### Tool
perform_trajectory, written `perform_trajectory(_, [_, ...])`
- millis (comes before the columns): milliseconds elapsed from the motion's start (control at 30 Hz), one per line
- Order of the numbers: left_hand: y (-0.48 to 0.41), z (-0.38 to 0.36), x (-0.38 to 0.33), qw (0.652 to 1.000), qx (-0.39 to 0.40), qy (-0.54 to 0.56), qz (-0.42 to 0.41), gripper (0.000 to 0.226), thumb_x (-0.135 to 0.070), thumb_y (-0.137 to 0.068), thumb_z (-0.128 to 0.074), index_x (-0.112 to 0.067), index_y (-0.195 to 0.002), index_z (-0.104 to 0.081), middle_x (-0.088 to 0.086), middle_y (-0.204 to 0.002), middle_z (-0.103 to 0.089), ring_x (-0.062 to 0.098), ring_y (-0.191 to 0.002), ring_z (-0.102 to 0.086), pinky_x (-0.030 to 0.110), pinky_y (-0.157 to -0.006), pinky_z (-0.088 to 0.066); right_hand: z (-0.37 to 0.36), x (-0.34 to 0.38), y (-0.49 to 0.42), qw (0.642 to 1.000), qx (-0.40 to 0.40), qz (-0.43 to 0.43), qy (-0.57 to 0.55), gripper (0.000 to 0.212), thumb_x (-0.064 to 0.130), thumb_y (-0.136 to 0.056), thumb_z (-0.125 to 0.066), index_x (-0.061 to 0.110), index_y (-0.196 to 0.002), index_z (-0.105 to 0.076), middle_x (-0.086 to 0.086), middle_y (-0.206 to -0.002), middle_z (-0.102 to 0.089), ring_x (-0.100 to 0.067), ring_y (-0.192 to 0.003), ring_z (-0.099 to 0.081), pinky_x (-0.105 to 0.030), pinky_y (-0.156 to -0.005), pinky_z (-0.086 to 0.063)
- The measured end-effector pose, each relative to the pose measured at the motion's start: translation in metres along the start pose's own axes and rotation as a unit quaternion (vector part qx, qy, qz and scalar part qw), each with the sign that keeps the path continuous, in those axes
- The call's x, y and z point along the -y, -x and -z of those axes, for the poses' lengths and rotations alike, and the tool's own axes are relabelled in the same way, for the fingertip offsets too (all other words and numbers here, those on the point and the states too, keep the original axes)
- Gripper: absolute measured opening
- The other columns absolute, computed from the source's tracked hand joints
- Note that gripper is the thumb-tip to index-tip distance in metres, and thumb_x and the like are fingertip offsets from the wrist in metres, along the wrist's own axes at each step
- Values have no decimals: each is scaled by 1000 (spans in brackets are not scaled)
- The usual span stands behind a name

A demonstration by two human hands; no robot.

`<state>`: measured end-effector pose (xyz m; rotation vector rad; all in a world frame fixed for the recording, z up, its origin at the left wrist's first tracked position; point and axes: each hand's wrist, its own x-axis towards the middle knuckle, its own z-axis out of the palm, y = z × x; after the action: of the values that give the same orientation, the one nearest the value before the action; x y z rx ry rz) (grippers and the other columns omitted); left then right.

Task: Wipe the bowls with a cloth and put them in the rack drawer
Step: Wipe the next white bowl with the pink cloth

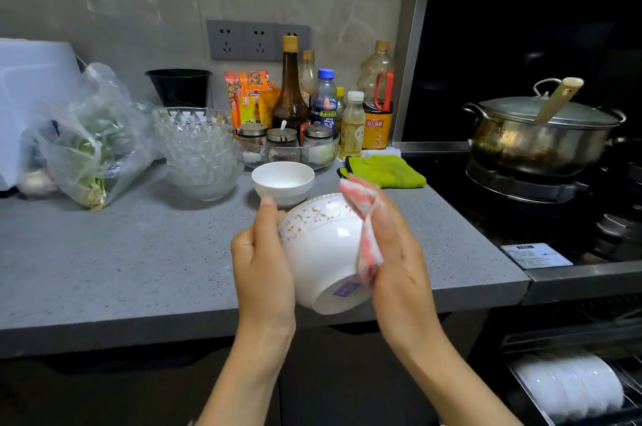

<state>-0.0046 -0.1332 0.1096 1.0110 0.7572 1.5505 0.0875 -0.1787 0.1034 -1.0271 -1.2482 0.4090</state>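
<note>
Head view: patterned bowl [321, 252] above desk's [139, 252] front edge.
Left hand [262, 259]: clasps bowl's side.
Right hand [396, 245]: presses cloth [364, 231] on wall.
Handling: likely glazed, slick, breakable; grip rim and foot.

Single head-worn wide-angle view, looking forward and down from the person's standing position at a grey counter [104, 262]. Both forearms enter from the bottom edge, close to the lens. Wall sockets [243, 40] sit straight ahead at upper centre. Stove and pot [542, 133] fall at the right side, rack drawer [569, 387] at bottom right. Edges bend from lens distortion.
</note>
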Motion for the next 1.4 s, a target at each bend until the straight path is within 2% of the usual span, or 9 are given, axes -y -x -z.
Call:
perform_trajectory(133, [-3,8,-1,998,52,-27,5,48,-33,-96,-46,2,-64,-53,14,-61,-44,21,-51,-44,20,-43,-32,11,3,-5,994,14,-107,-25,51,52,-88,-44,6,-72,-57,-7,-60,-53,-8,-48,-53,-13,-44,-41])
perform_trajectory(233, [-6,15,-7,989,112,-88,-42,53,-40,-88,-48,-1,-53,-41,9,-50,-35,16,-44,-35,19,-40,-26,16,11,-8,995,34,-90,-20,54,44,-88,-45,15,-43,-38,-2,-42,-35,-5,-34,-33,-10,-36,-28])
perform_trajectory(467, [-4,13,-13,879,178,-356,-261,63,-60,-87,-35,-6,-53,-41,8,-42,-32,15,-41,-27,35,-43,-26,9,11,-9,992,56,25,111,52,49,-90,-42,29,-42,-45,9,-42,-46,-4,-45,-43,-24,-54,-34])
perform_trajectory(667, [-1,10,-10,995,28,-65,-76,61,-33,-94,-54,-5,-46,-28,7,-51,-28,18,-46,-30,23,-43,-20,2,5,7,999,0,20,26,44,47,-95,-31,27,-87,-69,4,-92,-67,-4,-98,-62,-27,-84,-45])
perform_trajectory(767, [0,4,-4,997,-19,-34,-59,61,-32,-92,-55,2,-49,-30,8,-55,-31,19,-51,-30,26,-47,-24,-6,4,17,983,-12,99,152,43,40,-101,-26,32,-133,-54,21,-140,-47,-5,-140,-32,-26,-112,-26])
perform_trajectory(900, [8,-2,4,993,-13,-66,-97,64,-26,-100,-48,-20,-37,-39,-8,-39,-36,8,-41,-32,24,-44,-28,-10,0,20,913,-5,218,344,46,37,-103,-24,22,-138,-49,6,-148,-42,-11,-143,-27,-39,-116,-25])
perform_trajectory(1067, [9,0,1,999,-35,-20,-21,58,-32,-95,-53,6,-56,-34,7,-59,-36,20,-53,-34,24,-46,-26,2,-3,9,985,7,92,147,46,37,-101,-25,23,-130,-58,21,-140,-48,-8,-138,-35,-29,-112,-29])
perform_trajectory(1267, [7,6,-4,994,-23,84,67,48,-31,-93,-52,-20,-47,-49,-3,-46,-51,9,-42,-54,17,-40,-39,7,3,8,989,-23,-102,-103,39,35,-103,-31,12,-87,-57,8,-62,-61,-3,-50,-57,-15,-38,-40])
perform_trajectory(1400, [2,11,-6,996,46,15,69,53,-38,-94,-48,-21,-45,-58,-2,-51,-59,10,-49,-59,20,-45,-44,13,1,6,982,-41,-126,-137,51,53,-90,-43,11,-62,-50,-1,-42,-45,-16,-32,-43,-17,-28,-25])
